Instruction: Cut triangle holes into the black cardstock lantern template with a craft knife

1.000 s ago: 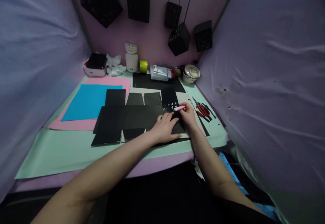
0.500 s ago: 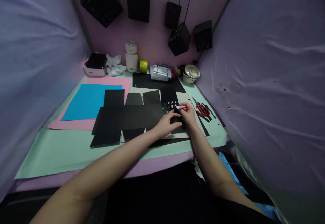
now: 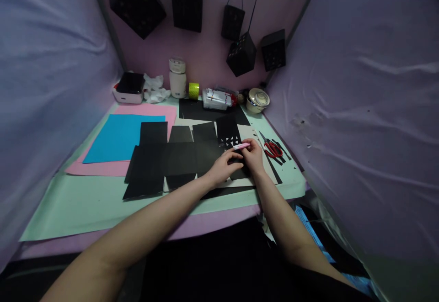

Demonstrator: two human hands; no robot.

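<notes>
A large black card net (image 3: pixel 178 158) with several panels and flaps lies spread over the table. Toward its right end, small triangular openings (image 3: pixel 231 141) are cut in a row, and white shows through them. My right hand (image 3: pixel 253 156) is closed around a slim pink and white craft knife (image 3: pixel 241 146), whose white end points left, just beside the cut triangles. My left hand (image 3: pixel 224 168) rests on the black card with its fingers apart, thumb toward the right hand. Between the two hands, part of the card is hidden.
Red-handled scissors (image 3: pixel 273 149) and black strips lie at the right. A pale board (image 3: pixel 247 132) is under the card. Blue paper (image 3: pixel 120 137) overlaps pink paper (image 3: pixel 96 168) at left. Yellow tape (image 3: pixel 194 91), a white bottle (image 3: pixel 177 82) and a lidded bowl (image 3: pixel 258 101) line the back.
The craft knife has shifted slightly left and lies at a flatter slant in my right hand. My left hand has moved a little left, staying on the card.
</notes>
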